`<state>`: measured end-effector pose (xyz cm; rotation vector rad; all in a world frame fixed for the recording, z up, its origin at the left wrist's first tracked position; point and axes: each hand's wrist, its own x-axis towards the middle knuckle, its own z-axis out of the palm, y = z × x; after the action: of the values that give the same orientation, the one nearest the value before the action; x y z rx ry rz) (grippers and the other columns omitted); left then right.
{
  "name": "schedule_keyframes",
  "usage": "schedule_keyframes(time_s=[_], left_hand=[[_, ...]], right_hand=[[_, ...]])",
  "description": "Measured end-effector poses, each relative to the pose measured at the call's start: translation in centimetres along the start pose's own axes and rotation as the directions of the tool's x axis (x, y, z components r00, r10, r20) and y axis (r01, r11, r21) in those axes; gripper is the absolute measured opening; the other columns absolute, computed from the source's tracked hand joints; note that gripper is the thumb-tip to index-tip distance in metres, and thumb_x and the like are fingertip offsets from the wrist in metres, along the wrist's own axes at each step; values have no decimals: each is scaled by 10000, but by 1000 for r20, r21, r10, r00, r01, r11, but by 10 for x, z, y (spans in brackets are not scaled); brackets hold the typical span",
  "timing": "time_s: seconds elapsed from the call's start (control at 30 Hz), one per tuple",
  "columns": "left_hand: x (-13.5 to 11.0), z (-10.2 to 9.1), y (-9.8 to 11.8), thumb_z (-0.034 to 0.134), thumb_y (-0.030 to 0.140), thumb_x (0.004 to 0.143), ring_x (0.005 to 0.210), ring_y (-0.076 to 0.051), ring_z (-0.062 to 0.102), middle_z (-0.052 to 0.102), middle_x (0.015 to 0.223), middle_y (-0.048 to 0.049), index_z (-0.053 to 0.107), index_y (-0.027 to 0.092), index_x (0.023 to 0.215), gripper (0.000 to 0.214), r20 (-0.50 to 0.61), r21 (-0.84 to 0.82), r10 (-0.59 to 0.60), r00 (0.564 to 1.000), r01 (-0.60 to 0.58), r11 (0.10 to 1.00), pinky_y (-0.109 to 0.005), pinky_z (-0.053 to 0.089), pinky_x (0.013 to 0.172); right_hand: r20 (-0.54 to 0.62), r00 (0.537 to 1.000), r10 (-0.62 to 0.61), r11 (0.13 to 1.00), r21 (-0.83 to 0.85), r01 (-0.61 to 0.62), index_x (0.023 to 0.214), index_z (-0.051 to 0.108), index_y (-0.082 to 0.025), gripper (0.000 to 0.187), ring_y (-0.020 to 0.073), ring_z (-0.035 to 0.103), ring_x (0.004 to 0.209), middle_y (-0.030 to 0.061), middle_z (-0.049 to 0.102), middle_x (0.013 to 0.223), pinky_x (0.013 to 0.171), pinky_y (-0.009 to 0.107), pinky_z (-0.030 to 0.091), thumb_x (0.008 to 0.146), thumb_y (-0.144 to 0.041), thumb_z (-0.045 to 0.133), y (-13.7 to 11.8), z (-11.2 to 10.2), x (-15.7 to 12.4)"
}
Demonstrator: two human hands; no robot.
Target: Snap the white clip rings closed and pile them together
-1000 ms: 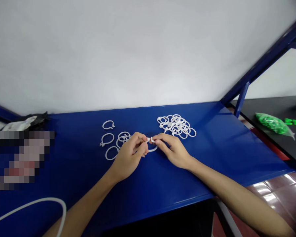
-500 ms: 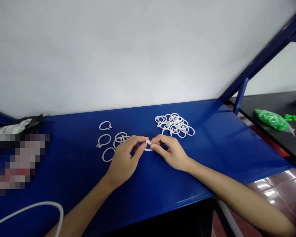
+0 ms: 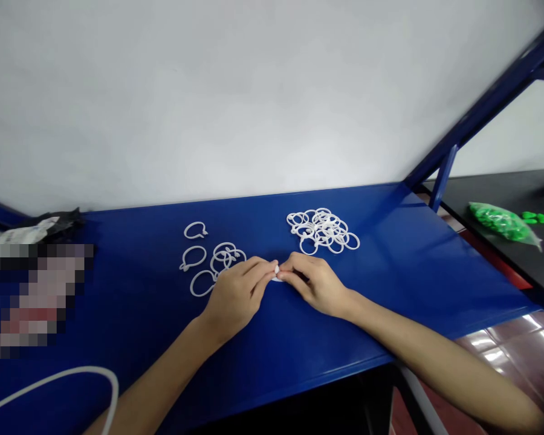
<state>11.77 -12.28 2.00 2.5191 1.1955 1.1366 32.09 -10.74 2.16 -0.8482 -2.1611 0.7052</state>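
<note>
Between my two hands is a white plastic curtain ring (image 3: 277, 278), mostly hidden by my fingers. My left hand (image 3: 238, 290) pinches its clasp end from the left. From the right, my right hand (image 3: 315, 283) pinches the same ring with thumb and fingertips. The fingertips of both hands nearly meet at the clasp. Left of my hands lie several loose white rings (image 3: 202, 283), some overlapping and some with their clasp ends showing. A denser heap of white rings (image 3: 329, 229) sits beyond my right hand.
Everything lies on a blue metal tabletop (image 3: 344, 338) against a pale wall. A black and white plastic package (image 3: 49, 229) is at the far left. A white cable (image 3: 72, 370) crosses the lower left corner. On a dark table (image 3: 539, 260) to the right lies a bag of green pieces (image 3: 503, 223).
My fingertips have closed further over the ring's clasp, and both hands are slightly lower. Less of the ring shows now. The loose rings and the heap are unmoved.
</note>
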Motion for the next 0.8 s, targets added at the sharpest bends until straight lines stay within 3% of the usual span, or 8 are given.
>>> schedule_keyframes(time_s=[0.1, 0.23, 0.33, 0.43, 0.67, 0.8], left_hand=[[6, -8, -9, 532, 242, 994, 932, -226, 683, 728, 1042, -66, 669, 185, 1170, 230, 31, 233, 2, 1000, -10, 973, -374, 537, 865], [10, -22, -19, 610, 339, 940, 977, -339, 635, 703, 995, -129, 680, 123, 1178, 329, 95, 561, -237, 967, 145, 815, -468, 517, 826], [7, -25, -23, 608, 324, 938, 989, -346, 619, 700, 996, -133, 703, 128, 1124, 286, 189, 640, -337, 923, 145, 755, -466, 499, 826], [5, -24, -24, 559, 235, 953, 984, -324, 609, 693, 1008, -122, 707, 144, 1122, 242, 242, 635, -341, 908, 117, 764, -448, 487, 838], [8, -29, -22, 497, 199, 960, 1028, -322, 602, 650, 1105, -143, 664, 136, 1233, 326, 208, 634, -410, 888, 197, 748, -436, 484, 837], [9, -32, -23, 495, 213, 967, 990, -323, 599, 651, 1054, -130, 717, 157, 1068, 250, 239, 657, -442, 864, 191, 729, -442, 478, 811]], right_hand=[[-65, 998, -7, 989, -147, -3, 936, 645, -188, 167, 147, 635, 755, 31, 678, 842, 697, 274, 502, 1013, -299, 547, 3, -6, 6], [-206, 978, -29, 879, -472, -73, 944, 668, -187, 168, 211, 623, 854, 72, 696, 910, 763, 347, 514, 1000, -303, 561, 16, -26, 11], [-257, 966, 20, 748, -637, -185, 971, 690, -182, 145, 255, 578, 892, 101, 685, 960, 757, 388, 515, 981, -275, 579, 30, -39, 12], [-249, 967, 56, 681, -699, -219, 1028, 703, -173, 151, 278, 551, 911, 122, 662, 988, 759, 411, 518, 958, -266, 607, 39, -43, 11], [-216, 976, 22, 732, -662, -163, 1059, 702, -164, 189, 281, 542, 931, 123, 659, 1000, 808, 435, 521, 969, -285, 587, 22, -36, 11], [-108, 994, -4, 823, -566, -59, 1063, 692, -153, 194, 257, 552, 933, 119, 667, 1019, 852, 422, 514, 988, -276, 561, 5, -28, 9]])
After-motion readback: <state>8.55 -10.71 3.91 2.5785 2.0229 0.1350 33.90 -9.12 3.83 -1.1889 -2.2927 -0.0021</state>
